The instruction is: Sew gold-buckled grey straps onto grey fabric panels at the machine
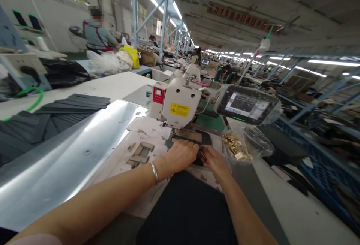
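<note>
Under the head of a sewing machine (180, 104), my left hand (181, 156) is closed over dark material on the work plate. A dark grey strip (168, 143) sticks out to its left. My right hand (213, 161) is close beside it, fingers pinched on a small brass-coloured metal piece (202, 154) against the dark material; its shape is mostly hidden. A large dark panel (188, 207) extends from beneath my hands toward my body. To the left lies a worn metal frame (140, 154) with a rectangular opening.
A clear plastic bag of brass-coloured metal fittings (234, 144) lies right of my right hand. Behind it stands a control screen (243, 104). Stacked dark grey strips (70, 106) lie on the left, by a shiny metal sheet (84, 144). Another person (98, 35) is at the back left.
</note>
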`<state>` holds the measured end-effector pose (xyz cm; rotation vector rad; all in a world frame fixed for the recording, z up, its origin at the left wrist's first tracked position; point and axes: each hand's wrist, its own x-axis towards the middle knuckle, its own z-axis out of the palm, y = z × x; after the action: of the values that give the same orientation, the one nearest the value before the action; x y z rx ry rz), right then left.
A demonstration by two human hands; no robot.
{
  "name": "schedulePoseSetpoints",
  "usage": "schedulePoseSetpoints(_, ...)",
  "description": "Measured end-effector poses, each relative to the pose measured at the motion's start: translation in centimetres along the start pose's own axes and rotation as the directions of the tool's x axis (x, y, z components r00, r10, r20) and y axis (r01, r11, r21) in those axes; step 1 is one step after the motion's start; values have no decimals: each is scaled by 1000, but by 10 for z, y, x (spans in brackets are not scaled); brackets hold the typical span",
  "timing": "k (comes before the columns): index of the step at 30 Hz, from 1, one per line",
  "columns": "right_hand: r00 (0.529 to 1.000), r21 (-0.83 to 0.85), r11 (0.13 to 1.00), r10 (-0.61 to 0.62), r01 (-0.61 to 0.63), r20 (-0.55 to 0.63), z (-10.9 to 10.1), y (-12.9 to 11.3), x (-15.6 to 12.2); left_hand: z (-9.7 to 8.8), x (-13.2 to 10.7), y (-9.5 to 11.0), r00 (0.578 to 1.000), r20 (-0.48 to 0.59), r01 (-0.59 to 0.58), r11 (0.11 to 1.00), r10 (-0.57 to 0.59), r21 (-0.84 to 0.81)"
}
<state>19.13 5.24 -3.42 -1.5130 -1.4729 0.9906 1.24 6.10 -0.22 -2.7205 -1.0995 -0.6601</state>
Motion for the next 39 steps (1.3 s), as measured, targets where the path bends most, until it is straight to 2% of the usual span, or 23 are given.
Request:
schedulePoseSetpoints(2,978,-257,950,-201,179,-62,0,4,1,6,2,2,999,19,26,1000,-26,-11)
schedulePoseSetpoints(4,928,-433,848,-366,305,-63,1,5,1,11,4,3,997,29,67,997,-66,-33)
schedulePoseSetpoints(6,907,-498,796,-420,345,-43,2,5,1,16,7,3,995,35,96,994,-94,-56)
schedulePoseSetpoints(10,943,-447,848,-331,283,-32,1,4,3,27,9,-2,997,20,70,995,-69,-76)
schedulePoseSetpoints(16,990,-315,944,-126,101,-62,-19,16,16,45,-1,-7,998,-66,-21,991,12,-133)
schedulePoseSetpoints(20,999,-228,974,-10,-1,-49,-27,18,25,51,-7,-11,999,11,46,990,-44,-133)
schedulePoseSetpoints(25,991,-172,977,115,-125,-68,-25,8,36,56,-5,-18,992,73,108,989,-101,-105)
schedulePoseSetpoints(33,992,-345,930,109,-123,-59,-21,2,60,56,-1,-24,970,154,203,975,-187,-89)
schedulePoseSetpoints(39,993,-412,904,101,-115,-56,-18,5,67,56,-2,-26,972,129,206,974,-194,-90)
